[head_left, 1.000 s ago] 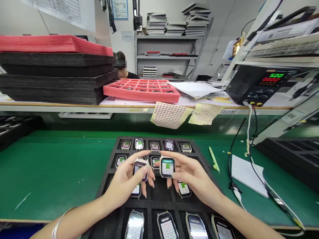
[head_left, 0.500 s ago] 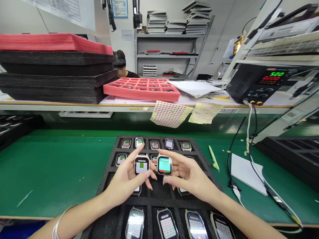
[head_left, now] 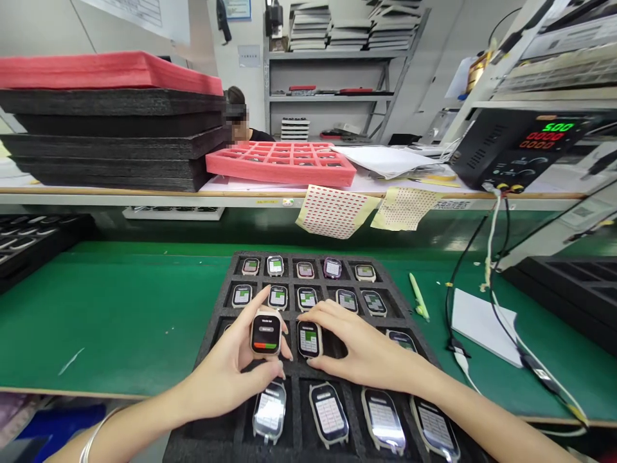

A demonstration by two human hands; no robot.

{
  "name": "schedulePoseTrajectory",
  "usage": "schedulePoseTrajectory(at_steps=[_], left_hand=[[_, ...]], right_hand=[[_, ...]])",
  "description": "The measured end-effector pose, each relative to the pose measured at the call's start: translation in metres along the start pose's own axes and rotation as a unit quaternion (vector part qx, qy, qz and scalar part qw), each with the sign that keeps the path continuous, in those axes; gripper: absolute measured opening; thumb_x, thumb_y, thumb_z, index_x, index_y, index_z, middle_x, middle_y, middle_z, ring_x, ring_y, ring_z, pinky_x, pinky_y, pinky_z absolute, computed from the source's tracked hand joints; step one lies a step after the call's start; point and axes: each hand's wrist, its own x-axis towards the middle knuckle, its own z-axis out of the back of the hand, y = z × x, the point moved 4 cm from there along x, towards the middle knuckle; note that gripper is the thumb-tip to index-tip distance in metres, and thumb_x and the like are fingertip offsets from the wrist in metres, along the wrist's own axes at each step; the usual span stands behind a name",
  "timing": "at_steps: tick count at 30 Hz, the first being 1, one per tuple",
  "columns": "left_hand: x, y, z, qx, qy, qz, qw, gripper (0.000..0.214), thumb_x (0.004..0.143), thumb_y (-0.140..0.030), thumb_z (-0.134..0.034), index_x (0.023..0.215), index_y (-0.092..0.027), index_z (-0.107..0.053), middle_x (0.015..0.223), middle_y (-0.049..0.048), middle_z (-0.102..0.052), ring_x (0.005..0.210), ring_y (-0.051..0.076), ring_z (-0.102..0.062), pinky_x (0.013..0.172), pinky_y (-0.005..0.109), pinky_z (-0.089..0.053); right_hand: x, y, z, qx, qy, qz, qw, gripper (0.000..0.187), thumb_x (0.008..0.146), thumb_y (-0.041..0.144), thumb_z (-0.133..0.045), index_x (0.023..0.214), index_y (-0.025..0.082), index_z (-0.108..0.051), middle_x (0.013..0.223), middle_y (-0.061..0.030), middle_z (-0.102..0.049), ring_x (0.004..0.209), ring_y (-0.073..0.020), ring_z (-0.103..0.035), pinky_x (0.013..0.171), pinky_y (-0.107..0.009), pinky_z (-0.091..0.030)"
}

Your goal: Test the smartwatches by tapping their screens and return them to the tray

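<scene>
My left hand (head_left: 236, 357) grips a smartwatch (head_left: 265, 333) without a strap and holds it over the tray. Its dark screen has a red and green bar along the bottom. Thumb and fingers of my right hand (head_left: 344, 341) close around the sides of another smartwatch (head_left: 309, 339), which sits in or just above a compartment of the black foam tray (head_left: 295, 381). A white and green grid fills that screen. Several similar watches lie in the other compartments, among them one with a bright, glaring screen (head_left: 269, 411) in the near row.
A green pen (head_left: 419, 297) and white paper pad (head_left: 486, 326) lie right of the tray, beside cables from a power supply (head_left: 525, 151). On the shelf are a red foam tray (head_left: 279, 168) and stacked black foam trays (head_left: 106, 138). A person (head_left: 238, 119) sits behind.
My right hand has lowered its watch into or onto the tray, away from the left one. The left-hand screen went from a grid to dark; the right-hand one from cyan to a grid.
</scene>
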Motion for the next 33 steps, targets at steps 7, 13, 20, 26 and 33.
schedulePoseTrajectory(at_steps=[7,13,20,26,33], left_hand=[[0.007,-0.001,0.002,-0.004,-0.010,-0.027,1.000,0.065,0.085,-0.013,-0.061,0.140,-0.030,-0.030,0.099,0.0049,-0.053,0.080,0.015,-0.058,0.064,0.027,-0.054],[0.006,0.000,0.003,0.019,-0.002,-0.046,0.999,0.060,0.084,-0.015,-0.060,0.136,-0.029,-0.034,0.097,0.0042,-0.054,0.080,0.016,-0.057,0.060,0.025,-0.052],[0.009,-0.001,0.007,0.064,-0.033,-0.065,0.995,0.040,0.090,-0.024,-0.053,0.129,-0.022,-0.043,0.086,0.0032,-0.053,0.071,0.014,-0.055,0.052,0.022,-0.049],[0.009,0.000,0.008,0.038,-0.032,-0.066,0.997,0.047,0.087,-0.021,-0.057,0.131,-0.022,-0.041,0.087,0.0036,-0.054,0.071,0.015,-0.056,0.052,0.023,-0.050],[0.007,0.000,0.004,0.002,-0.033,-0.048,0.998,0.066,0.082,-0.014,-0.062,0.140,-0.028,-0.031,0.095,0.0047,-0.053,0.077,0.016,-0.057,0.059,0.027,-0.052]], right_hand=[[0.000,0.000,-0.003,-0.016,-0.007,0.004,1.000,0.052,0.083,0.020,-0.064,0.132,0.021,-0.045,0.121,-0.0064,-0.053,0.115,-0.0227,-0.048,0.104,-0.040,-0.035],[0.000,-0.004,-0.007,-0.021,-0.001,0.005,1.000,0.054,0.082,0.019,-0.064,0.133,0.020,-0.044,0.123,-0.0066,-0.053,0.117,-0.0237,-0.047,0.106,-0.042,-0.033],[0.001,-0.005,-0.007,-0.002,-0.001,0.003,1.000,0.050,0.081,0.017,-0.063,0.128,0.022,-0.048,0.122,-0.0068,-0.055,0.117,-0.0248,-0.049,0.104,-0.045,-0.035],[0.000,-0.003,-0.006,-0.011,0.002,0.008,1.000,0.048,0.081,0.016,-0.062,0.127,0.023,-0.048,0.119,-0.0060,-0.055,0.114,-0.0242,-0.049,0.102,-0.043,-0.036],[0.001,-0.001,-0.004,-0.024,0.006,-0.003,1.000,0.044,0.082,0.019,-0.063,0.124,0.023,-0.049,0.115,-0.0064,-0.051,0.109,-0.0231,-0.049,0.092,-0.036,-0.044]])
